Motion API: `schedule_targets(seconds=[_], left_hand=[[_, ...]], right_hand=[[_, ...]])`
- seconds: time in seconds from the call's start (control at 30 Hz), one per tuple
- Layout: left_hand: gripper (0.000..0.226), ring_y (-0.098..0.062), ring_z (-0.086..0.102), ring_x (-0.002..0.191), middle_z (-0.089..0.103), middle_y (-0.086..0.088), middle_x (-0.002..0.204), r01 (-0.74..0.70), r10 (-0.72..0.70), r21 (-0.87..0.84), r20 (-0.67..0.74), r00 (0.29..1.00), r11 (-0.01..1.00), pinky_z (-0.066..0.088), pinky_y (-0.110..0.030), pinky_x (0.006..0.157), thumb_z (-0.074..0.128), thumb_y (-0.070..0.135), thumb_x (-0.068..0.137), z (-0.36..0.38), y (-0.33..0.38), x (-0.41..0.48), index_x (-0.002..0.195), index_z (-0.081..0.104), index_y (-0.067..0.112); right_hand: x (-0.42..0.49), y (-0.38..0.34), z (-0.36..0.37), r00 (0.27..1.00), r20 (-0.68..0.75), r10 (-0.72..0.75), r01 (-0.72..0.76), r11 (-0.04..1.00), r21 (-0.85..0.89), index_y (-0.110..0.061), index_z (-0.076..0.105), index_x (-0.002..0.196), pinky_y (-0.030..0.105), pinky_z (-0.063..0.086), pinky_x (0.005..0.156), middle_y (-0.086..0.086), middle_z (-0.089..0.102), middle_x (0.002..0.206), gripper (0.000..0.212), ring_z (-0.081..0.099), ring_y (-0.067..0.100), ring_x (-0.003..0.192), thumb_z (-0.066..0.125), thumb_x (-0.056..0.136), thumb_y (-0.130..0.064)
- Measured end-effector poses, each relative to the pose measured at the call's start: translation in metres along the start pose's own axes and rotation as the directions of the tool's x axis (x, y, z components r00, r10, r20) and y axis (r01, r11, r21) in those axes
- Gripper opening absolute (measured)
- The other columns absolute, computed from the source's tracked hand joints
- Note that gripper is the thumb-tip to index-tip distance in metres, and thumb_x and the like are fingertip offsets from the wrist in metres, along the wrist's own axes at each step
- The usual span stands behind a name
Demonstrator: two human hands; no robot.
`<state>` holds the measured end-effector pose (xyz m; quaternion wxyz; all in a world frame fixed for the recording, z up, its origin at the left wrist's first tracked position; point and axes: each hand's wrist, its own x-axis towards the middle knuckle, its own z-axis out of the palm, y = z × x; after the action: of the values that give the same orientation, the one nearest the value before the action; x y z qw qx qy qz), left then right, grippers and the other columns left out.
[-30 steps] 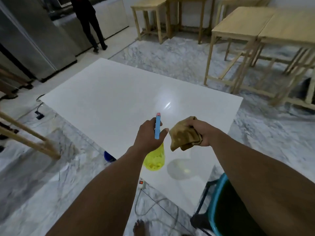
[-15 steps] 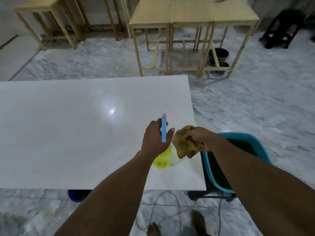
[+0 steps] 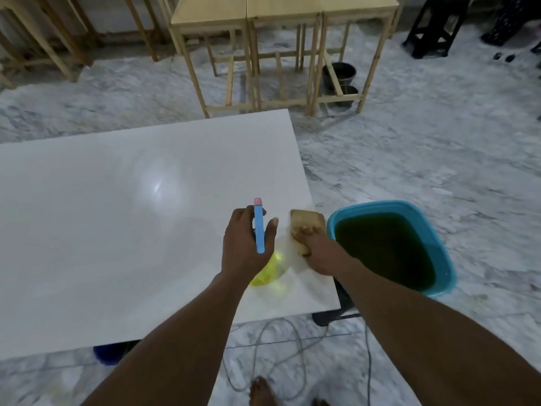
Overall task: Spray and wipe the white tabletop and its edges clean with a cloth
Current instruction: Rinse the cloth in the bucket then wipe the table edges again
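Note:
The white tabletop [image 3: 117,230] fills the left and middle of the head view, its right edge running past my hands. My left hand [image 3: 246,247] grips a spray bottle [image 3: 268,271] with a yellow body and a blue trigger head, held just above the table near its right front corner. My right hand [image 3: 316,247] presses a brownish-yellow cloth [image 3: 307,222] flat on the tabletop at the right edge. A wet sheen shows on the surface around the cloth.
A blue basin [image 3: 439,247] of dark water stands just right of the table on a black stand. Wooden tables [image 3: 281,13] are behind, with black buckets [image 3: 339,73] under them. Cables [image 3: 281,358] and my bare feet are on the marble floor below.
The view has swung right, bringing the basin fully into sight. My right hand has lowered the bunched cloth from the air onto the table's right edge and spread it flat. The bottle stays in my left hand.

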<state>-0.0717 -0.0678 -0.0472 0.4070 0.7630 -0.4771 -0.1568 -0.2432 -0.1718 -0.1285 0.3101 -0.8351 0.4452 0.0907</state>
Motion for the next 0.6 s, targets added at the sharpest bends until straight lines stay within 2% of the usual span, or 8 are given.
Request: schedule_targets(seconds=[0.03,0.1,0.23,0.33,0.4,0.5,0.6], left_hand=[[0.030,-0.021,0.062,0.076,0.066,-0.007,0.104,0.003,-0.003,-0.003,-0.020,1.000,1.000,0.050,-0.031,0.074,0.075,0.033,0.097,0.001,-0.001,-0.004,0.115,0.068,0.011],[0.026,-0.020,0.061,0.073,0.066,-0.008,0.102,0.012,-0.012,-0.001,-0.042,0.999,1.000,0.048,-0.031,0.074,0.074,0.029,0.097,0.001,0.000,-0.009,0.114,0.067,0.011],[0.027,-0.019,0.060,0.073,0.064,-0.007,0.102,0.035,-0.035,0.018,-0.032,0.999,0.999,0.044,-0.028,0.075,0.073,0.029,0.097,0.001,0.005,-0.020,0.116,0.067,0.012],[0.027,-0.019,0.059,0.073,0.063,-0.006,0.102,0.050,-0.049,0.019,-0.046,0.998,0.999,0.043,-0.028,0.075,0.073,0.027,0.097,0.003,0.012,-0.035,0.117,0.067,0.011],[0.026,-0.020,0.059,0.073,0.063,-0.008,0.101,0.047,-0.045,0.029,-0.051,0.998,0.998,0.042,-0.027,0.074,0.073,0.025,0.097,0.005,0.016,-0.046,0.118,0.067,0.009],[0.026,-0.022,0.063,0.071,0.064,-0.009,0.101,0.049,-0.048,0.029,-0.041,0.998,0.998,0.041,-0.023,0.072,0.073,0.023,0.097,0.007,0.023,-0.065,0.117,0.067,0.009],[0.026,-0.020,0.061,0.071,0.064,-0.009,0.102,0.049,-0.048,0.029,-0.040,0.998,0.998,0.037,-0.009,0.068,0.073,0.023,0.097,0.009,0.029,-0.085,0.118,0.067,0.009]], right_hand=[[-0.004,0.006,0.016,1.000,-0.002,-0.002,0.001,0.999,-0.033,-0.032,0.022,0.157,0.049,0.011,0.124,-0.003,0.010,0.167,0.069,0.000,0.024,0.154,0.049,0.097,-0.011],[-0.015,0.014,0.035,0.999,-0.051,-0.018,0.016,0.999,-0.028,-0.031,0.018,0.158,0.050,0.006,0.124,-0.003,0.000,0.167,0.074,-0.009,0.023,0.154,0.050,0.095,-0.008],[-0.043,0.019,0.050,0.994,-0.081,-0.066,0.065,0.998,-0.022,-0.026,0.022,0.157,0.043,0.010,0.125,0.001,0.003,0.167,0.080,-0.007,0.026,0.154,0.054,0.089,0.000],[-0.073,0.025,0.068,0.989,-0.114,-0.089,0.087,0.996,-0.022,-0.024,0.025,0.156,0.046,0.018,0.123,0.003,0.007,0.166,0.084,-0.006,0.029,0.153,0.058,0.084,0.001],[-0.093,0.028,0.078,0.986,-0.127,-0.111,0.111,0.994,-0.007,-0.025,0.027,0.156,0.045,0.024,0.119,-0.002,0.006,0.165,0.084,-0.008,0.025,0.152,0.059,0.082,0.002],[-0.116,0.033,0.088,0.985,-0.136,-0.111,0.107,0.994,-0.037,-0.030,0.032,0.154,0.043,0.039,0.110,-0.011,0.006,0.163,0.085,-0.003,0.021,0.153,0.067,0.080,-0.007],[-0.141,0.035,0.095,0.983,-0.140,-0.116,0.104,0.990,-0.093,-0.034,0.043,0.147,0.048,0.044,0.108,-0.010,0.026,0.162,0.072,0.012,0.020,0.153,0.071,0.082,-0.023]])
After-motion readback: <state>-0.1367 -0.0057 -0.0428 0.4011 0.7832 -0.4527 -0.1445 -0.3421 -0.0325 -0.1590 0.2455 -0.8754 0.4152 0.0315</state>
